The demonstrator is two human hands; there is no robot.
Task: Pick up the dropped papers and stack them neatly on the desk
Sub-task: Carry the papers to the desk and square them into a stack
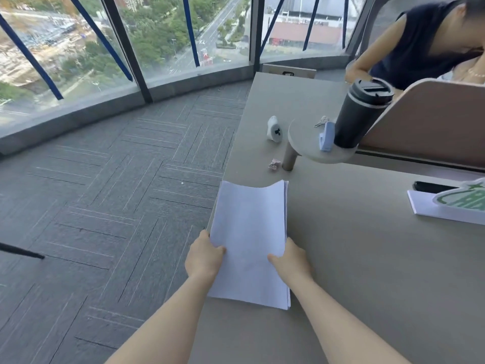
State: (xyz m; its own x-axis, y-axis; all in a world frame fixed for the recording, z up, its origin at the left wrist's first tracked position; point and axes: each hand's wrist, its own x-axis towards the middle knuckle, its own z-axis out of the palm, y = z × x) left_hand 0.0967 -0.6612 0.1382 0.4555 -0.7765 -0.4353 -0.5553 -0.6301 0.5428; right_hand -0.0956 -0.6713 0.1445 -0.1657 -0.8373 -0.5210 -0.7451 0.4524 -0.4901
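A stack of white papers is held over the left edge of the grey-beige desk. My left hand grips the stack's left edge, thumb on top. The right edge is pinched by my right hand, thumb also on top. The far end of the sheets bows upward a little, and the left side of the stack overhangs the desk edge. No loose papers show on the carpet.
A black tumbler and a pale blue object stand on a small round shelf. A white gadget and a crumpled wrapper lie beyond the stack. A white pad with a green sign is right. A person sits behind the divider.
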